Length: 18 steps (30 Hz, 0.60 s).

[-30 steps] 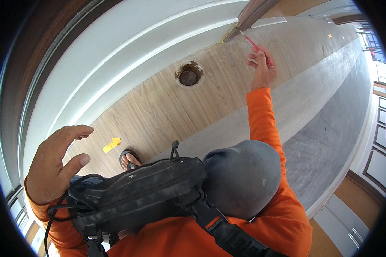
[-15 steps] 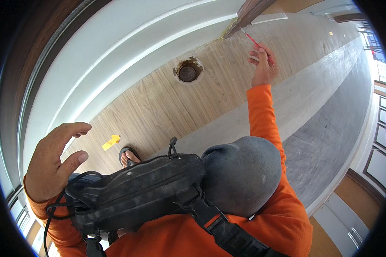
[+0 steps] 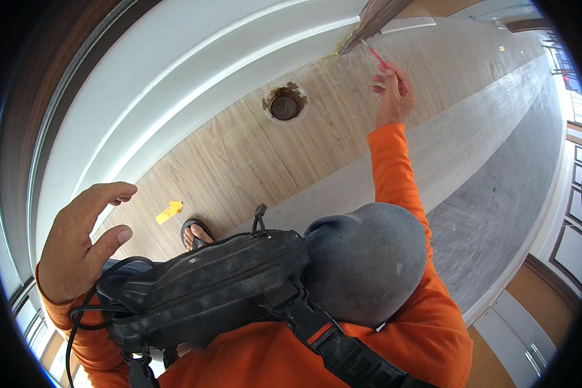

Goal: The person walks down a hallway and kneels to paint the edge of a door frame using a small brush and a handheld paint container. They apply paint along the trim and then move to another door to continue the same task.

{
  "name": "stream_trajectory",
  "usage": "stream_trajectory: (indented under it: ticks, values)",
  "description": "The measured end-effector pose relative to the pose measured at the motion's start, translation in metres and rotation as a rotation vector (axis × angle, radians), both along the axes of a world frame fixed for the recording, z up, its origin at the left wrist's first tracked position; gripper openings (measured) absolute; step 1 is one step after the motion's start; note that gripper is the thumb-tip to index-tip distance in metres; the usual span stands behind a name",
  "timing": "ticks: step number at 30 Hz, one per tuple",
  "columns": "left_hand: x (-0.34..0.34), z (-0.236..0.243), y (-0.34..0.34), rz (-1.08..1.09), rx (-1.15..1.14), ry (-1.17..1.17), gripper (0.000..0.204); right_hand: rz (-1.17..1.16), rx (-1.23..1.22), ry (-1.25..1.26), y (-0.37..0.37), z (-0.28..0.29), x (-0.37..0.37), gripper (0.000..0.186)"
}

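My right hand (image 3: 392, 90) reaches far forward, its fingers closed around a slim red-handled tool (image 3: 377, 58) with a pale thin tip. That tip is beside the foot of a dark brown wooden post (image 3: 368, 29), where a yellowish edge meets the white panelled surface (image 3: 239, 58); contact cannot be made out. To the left, my left hand (image 3: 84, 242) is raised with thumb and fingers apart, holding nothing, near the white panelling. A round open container (image 3: 265, 105) with brown smears inside is on the floor between my hands.
The wood-patterned floor (image 3: 239, 161) carries a yellow arrow-shaped marker (image 3: 170, 212) near my sandalled foot (image 3: 194, 235). A black bag (image 3: 207, 284) with straps and a cable lies across my body, beside my bent grey-clad knee (image 3: 368, 265). Darker grey flooring (image 3: 498, 194) stretches to the right.
My right hand has shifted slightly forward and left with the red-handled tool, its tip still by the post's foot. My left hand has hardly moved.
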State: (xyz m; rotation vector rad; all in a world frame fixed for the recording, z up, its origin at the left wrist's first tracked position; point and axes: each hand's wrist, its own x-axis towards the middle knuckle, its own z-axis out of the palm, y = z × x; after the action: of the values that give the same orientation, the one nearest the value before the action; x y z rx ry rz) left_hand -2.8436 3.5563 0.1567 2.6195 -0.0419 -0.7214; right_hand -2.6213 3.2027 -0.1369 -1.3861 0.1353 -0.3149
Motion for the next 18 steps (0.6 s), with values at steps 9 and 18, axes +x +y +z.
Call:
stream_trajectory:
  ticks: [9,18]
  values:
    - [0.001,0.000,-0.002,0.000,-0.008,0.003,0.044,-0.018,-0.056,0.026,0.005,-0.007,0.002,0.016]
    - [0.000,-0.001,-0.002,0.005,0.006,-0.003,0.043,-0.049,-0.052,-0.046,0.014,0.005,-0.004,0.016]
